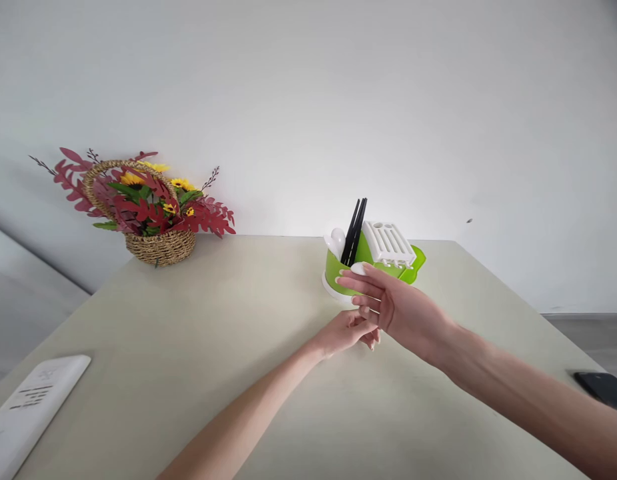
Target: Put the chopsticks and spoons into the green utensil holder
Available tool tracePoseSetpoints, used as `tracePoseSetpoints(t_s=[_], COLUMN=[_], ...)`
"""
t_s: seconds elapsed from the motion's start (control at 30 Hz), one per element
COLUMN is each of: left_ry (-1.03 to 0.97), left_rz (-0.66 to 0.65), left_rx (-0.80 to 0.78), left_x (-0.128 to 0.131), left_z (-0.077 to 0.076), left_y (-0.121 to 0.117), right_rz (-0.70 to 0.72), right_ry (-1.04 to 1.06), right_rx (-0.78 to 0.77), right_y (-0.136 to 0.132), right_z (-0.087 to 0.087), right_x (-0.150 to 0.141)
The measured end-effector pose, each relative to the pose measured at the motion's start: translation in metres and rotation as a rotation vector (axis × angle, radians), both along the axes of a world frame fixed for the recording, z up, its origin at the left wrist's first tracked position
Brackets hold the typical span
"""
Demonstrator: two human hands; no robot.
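In front of a green caddy [333, 272] with a white base, my right hand [408, 313] is raised with its palm towards the left. Its fingers stretch out, slightly bent and apart. At its thumb tip shows a small white rounded patch [358, 269]; whether this is a nail or a separate thing, I cannot tell. My left hand [343, 331] is just below, fingers curled inward and partly behind the right fingers. Whatever it might hold is hidden. The caddy carries black chopsticks [356, 233], white spoons [337, 239] and a slotted white rack [388, 243].
A woven basket [161, 247] of red leaves and yellow flowers stands at the back left of the table [228, 300]. A white slotted panel [41, 393] lies at the left edge, a black object [602, 388] at the right. A wall [308, 107] rises behind the table.
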State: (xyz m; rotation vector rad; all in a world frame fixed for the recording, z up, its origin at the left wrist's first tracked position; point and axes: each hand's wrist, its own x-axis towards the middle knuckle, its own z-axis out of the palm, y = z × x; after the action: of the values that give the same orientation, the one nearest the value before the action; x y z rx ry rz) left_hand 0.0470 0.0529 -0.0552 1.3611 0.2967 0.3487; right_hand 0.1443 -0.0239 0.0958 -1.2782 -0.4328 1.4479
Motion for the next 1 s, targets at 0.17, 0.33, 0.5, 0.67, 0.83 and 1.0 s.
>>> tracePoseSetpoints(t_s=[0.17, 0.33, 0.5, 0.67, 0.83, 1.0], left_ry=[0.017, 0.023, 0.06, 0.03, 0.012, 0.025], left_rz=[-0.009, -0.012, -0.001, 0.007, 0.011, 0.026], left_rx=[0.002, 0.026, 0.033, -0.027, -0.078, -0.075], left_x=[-0.001, -0.002, -0.003, -0.002, -0.002, -0.002], left_z=[0.002, 0.003, 0.007, 0.005, 0.002, 0.002], left_y=[0.0, 0.0, -0.002, -0.003, -0.003, -0.005], right_rz=[-0.041, -0.068, -0.015, 0.102, 0.162, 0.019], right_ry=[0.071, 0.143, 0.115, -0.158, -1.099, -1.919], right_rx=[-0.005, 0.018, 0.102, 0.157, 0.51, 0.748], right_y=[0.014, 0.028, 0.038, 0.031, 0.022, 0.034], right_z=[-0.001, -0.013, -0.022, -0.015, -0.01, -0.028], right_x=[-0.007, -0.009, -0.005, 0.006, 0.032, 0.058])
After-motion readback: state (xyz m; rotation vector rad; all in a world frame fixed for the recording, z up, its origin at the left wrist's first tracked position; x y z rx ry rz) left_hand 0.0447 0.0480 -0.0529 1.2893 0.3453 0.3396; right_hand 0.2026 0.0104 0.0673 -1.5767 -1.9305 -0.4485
